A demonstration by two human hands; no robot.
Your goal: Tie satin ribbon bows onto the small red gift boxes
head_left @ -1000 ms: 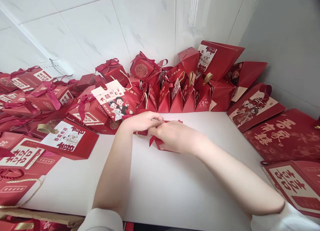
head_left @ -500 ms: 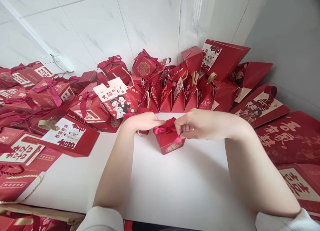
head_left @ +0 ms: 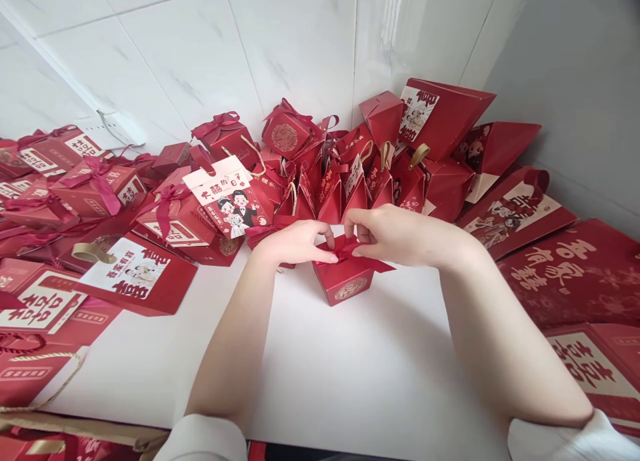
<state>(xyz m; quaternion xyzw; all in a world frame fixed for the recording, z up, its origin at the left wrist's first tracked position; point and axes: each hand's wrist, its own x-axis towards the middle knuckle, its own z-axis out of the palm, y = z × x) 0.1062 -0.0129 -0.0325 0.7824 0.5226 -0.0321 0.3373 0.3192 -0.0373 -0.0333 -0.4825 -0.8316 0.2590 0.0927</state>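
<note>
Small red cardboard gift box (head_left: 346,284) w/ gold emblem stands upright on the white tabletop (head_left: 320,368), just in front of the heap of red paper gift bags (head_left: 360,174) by the tiled wall. Left hand (head_left: 295,242) & right hand (head_left: 395,236) meet over the box top, each pinching the dark red satin ribbon (head_left: 350,251). Box looks folded & shut; bow seems partly formed, not snugged. Knot itself hidden under fingers; ribbon loops hard to make out. More red boxes left of it, partly cut off.
</note>
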